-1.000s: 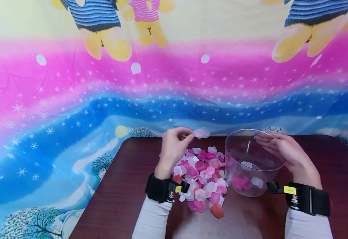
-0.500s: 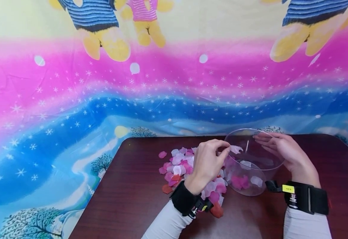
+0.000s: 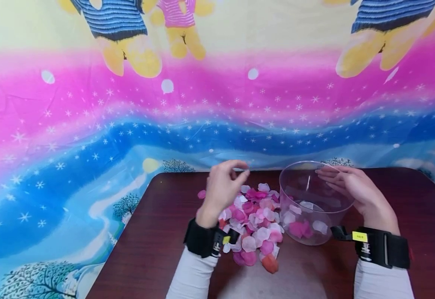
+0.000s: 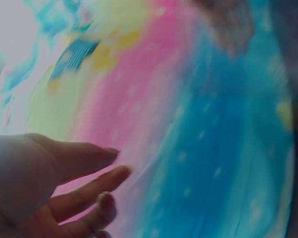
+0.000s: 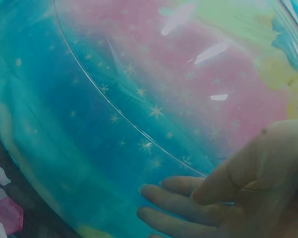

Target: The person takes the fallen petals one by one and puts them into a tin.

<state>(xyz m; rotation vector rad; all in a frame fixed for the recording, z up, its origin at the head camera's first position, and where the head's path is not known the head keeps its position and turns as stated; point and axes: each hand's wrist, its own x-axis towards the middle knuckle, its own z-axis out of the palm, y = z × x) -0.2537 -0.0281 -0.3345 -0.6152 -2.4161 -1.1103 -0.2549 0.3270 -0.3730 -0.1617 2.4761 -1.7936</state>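
My left hand [image 3: 223,187] hovers above the left side of a pile of artificial petals [image 3: 252,224], its thumb and forefinger apart and nothing between them. In the left wrist view its fingers [image 4: 84,196] are loosely bent. To the right of the pile stands a clear plastic bucket [image 3: 316,211], upright, with several pink and white petals [image 3: 301,228] at its bottom. My right hand [image 3: 367,195] rests against the far right side of the bucket, its fingers fairly straight and seen through the clear wall. The right wrist view shows those fingers [image 5: 179,210] beside the rim.
The dark reddish-brown table [image 3: 154,249] carries the pile and the bucket. Behind its far edge hangs a printed cloth [image 3: 202,104] with snowflakes and bears. One pink petal [image 3: 201,194] lies at the pile's left edge.
My left hand carried a pale petal right to the bucket, let it go inside, and has moved back left above the pile. The right hand stays at the bucket.
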